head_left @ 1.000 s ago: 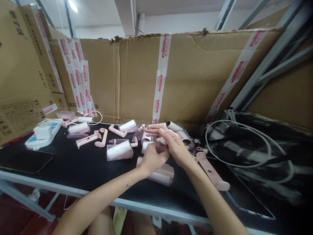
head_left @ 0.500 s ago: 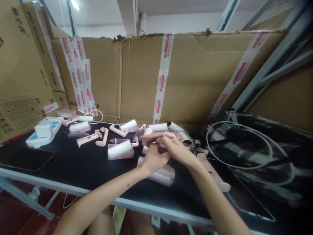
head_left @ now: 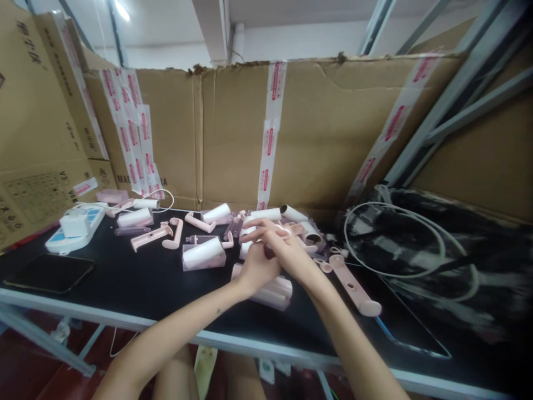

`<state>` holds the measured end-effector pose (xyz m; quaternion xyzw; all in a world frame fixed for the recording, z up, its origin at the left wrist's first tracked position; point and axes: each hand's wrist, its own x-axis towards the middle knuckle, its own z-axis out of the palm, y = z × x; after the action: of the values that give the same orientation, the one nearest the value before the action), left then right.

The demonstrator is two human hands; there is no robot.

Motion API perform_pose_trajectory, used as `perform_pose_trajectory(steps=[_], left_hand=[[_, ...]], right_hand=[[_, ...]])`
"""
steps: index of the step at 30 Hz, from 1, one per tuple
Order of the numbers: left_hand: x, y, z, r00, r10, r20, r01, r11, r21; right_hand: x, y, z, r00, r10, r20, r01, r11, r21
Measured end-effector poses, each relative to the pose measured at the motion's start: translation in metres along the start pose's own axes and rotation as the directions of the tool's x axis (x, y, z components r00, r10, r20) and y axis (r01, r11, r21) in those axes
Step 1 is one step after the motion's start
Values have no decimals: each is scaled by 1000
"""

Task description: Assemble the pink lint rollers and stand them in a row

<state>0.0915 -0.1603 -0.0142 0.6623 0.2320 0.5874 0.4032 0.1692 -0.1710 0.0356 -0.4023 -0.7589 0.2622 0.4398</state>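
My left hand [head_left: 259,265] and my right hand [head_left: 285,249] are pressed together above the middle of the black tabletop. The right hand lies across the left, some of its fingers reaching leftward, and the left fingers are mostly hidden. A small pale pink and white piece [head_left: 285,229] peeks out at the top of the right hand; its kind does not show. Just below the hands lies a pale pink cylinder in a clear case [head_left: 272,293]. To their left, a white roll in a clear box [head_left: 204,254] rests on the table. Behind them are more white tubes [head_left: 266,214].
Pink holder parts [head_left: 152,238] lie left, near a power strip [head_left: 75,230] and a dark phone [head_left: 50,272]. At right are a long pink holder [head_left: 356,286], a dark flat panel [head_left: 410,316] and coiled white cable [head_left: 350,233] on black plastic. Cardboard [head_left: 233,133] walls the back.
The view has shifted slightly, moving the table's right side leftward in the picture. My hands stay together; the right fingers have spread and bent a little over the left hand.
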Motion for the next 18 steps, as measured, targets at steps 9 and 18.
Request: perform_pose_trajectory(steps=[9, 18], left_hand=[[-7, 5, -3, 960, -279, 36, 281, 947, -153], [-53, 62, -92, 941, -254, -222, 190, 943, -273]], right_hand=[[-12, -5, -20, 995, 2, 96, -15, 991, 135], [-109, 31, -94, 924, 201, -325, -249, 962, -112]])
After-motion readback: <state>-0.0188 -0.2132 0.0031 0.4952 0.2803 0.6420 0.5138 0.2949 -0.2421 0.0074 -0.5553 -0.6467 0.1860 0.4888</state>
